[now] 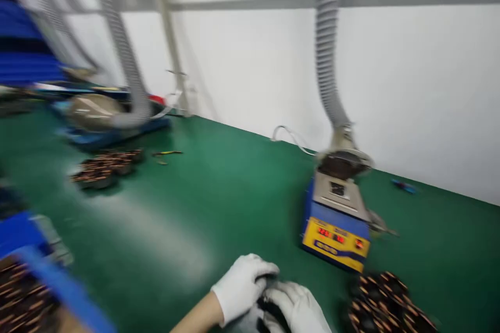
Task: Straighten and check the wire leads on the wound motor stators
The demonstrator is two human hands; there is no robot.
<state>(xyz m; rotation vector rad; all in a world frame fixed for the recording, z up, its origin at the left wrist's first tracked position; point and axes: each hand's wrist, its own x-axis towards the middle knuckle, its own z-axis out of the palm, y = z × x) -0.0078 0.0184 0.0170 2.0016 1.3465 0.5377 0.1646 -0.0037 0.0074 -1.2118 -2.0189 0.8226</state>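
Both my hands wear white gloves and meet at the bottom centre of the view, low over the green table. My left hand is curled with its fingers bent inward. My right hand is curled too and presses against it. Between them sits a small dark part, gripped by both hands; motion blur hides what it is. A pile of copper-wound coils lies just right of my right hand.
A blue and yellow solder pot with red digits stands under a grey ribbed fume hose. A blue bin of coils is at bottom left. More coils and a second station lie far left.
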